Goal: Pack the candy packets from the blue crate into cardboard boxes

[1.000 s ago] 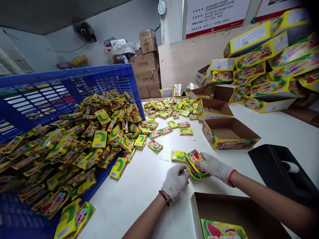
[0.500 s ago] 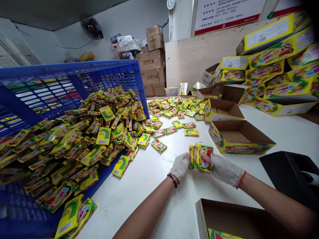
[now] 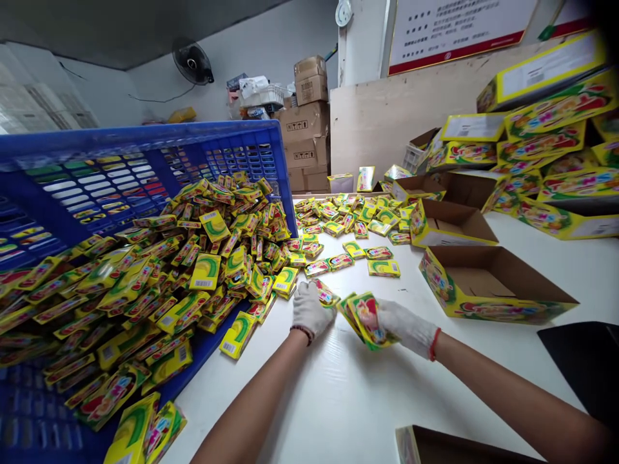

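Observation:
Both my hands wear white knit gloves. My right hand grips a fanned stack of small yellow-green packets just above the white table. My left hand lies over a single packet on the table, fingers curled on it. That packet sits at the edge of a big heap of the same packets spilling out of a tipped blue plastic crate.
More loose packets are scattered farther back on the table. Open yellow cartons stand to the right, with closed cartons stacked behind. A black box is at the right edge, and another open carton is at the bottom.
My left hand left the stack and reached left to a single packet near the heap. My right hand kept the stack and lowered it, fanned out. The view shifted left.

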Available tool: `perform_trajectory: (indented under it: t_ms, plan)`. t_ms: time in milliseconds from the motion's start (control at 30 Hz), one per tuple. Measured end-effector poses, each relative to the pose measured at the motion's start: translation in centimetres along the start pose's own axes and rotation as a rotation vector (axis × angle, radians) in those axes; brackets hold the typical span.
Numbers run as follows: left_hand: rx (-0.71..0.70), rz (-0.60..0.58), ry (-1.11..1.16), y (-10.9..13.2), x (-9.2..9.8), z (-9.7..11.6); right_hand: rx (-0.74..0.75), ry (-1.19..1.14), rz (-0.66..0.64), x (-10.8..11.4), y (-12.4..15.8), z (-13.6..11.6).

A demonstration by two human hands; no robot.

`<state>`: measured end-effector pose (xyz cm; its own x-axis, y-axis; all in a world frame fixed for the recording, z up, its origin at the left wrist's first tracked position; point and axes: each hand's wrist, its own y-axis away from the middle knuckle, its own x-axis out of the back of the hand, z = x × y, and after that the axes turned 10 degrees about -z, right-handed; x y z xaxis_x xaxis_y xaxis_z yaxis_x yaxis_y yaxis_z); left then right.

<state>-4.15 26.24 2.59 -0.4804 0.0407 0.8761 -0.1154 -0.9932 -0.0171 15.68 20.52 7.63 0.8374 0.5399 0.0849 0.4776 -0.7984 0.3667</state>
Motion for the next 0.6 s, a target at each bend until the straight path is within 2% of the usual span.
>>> perform_trajectory:
  t_ms: [67, 100, 167, 233, 333, 367, 467, 533, 600]
  plan:
    - [-0.126, 0.011, 0.002, 1.6, -1.0, 0.9, 0.126, -0.274, -0.102, 0.0, -1.3, -0.6]
    - [-0.195, 0.005, 0.005, 2.2, -1.4, 1.1, 0.162, -0.330, -0.137, 0.1, -1.9, -0.9]
    - [-0.333, -0.028, 0.004, 2.5, -1.6, 0.9, 0.173, -0.336, -0.147, 0.7, -2.6, -1.2]
    - [-0.401, -0.054, -0.020, 1.3, -1.0, 0.0, 0.118, -0.187, -0.041, 1.7, -2.6, -1.4]
    - [-0.340, -0.036, -0.063, -3.1, 0.5, -1.6, -0.061, 0.323, 0.221, 2.9, -1.6, -1.3]
    - [-0.297, -0.026, -0.073, -4.9, 1.0, -1.9, -0.098, 0.515, 0.270, 3.1, -1.2, -1.1]
    - [-0.200, -0.049, -0.121, -9.7, 1.4, -1.3, -0.108, 0.947, 0.224, 2.7, -0.5, -0.2]
    - [-0.134, -0.095, -0.169, -11.8, 1.3, -0.3, -0.106, 1.021, 0.176, 2.3, -0.5, 0.4]
    - [-0.052, -0.148, -0.216, -12.9, 1.2, 0.7, -0.154, 0.839, 0.206, 2.2, -0.8, 0.5]
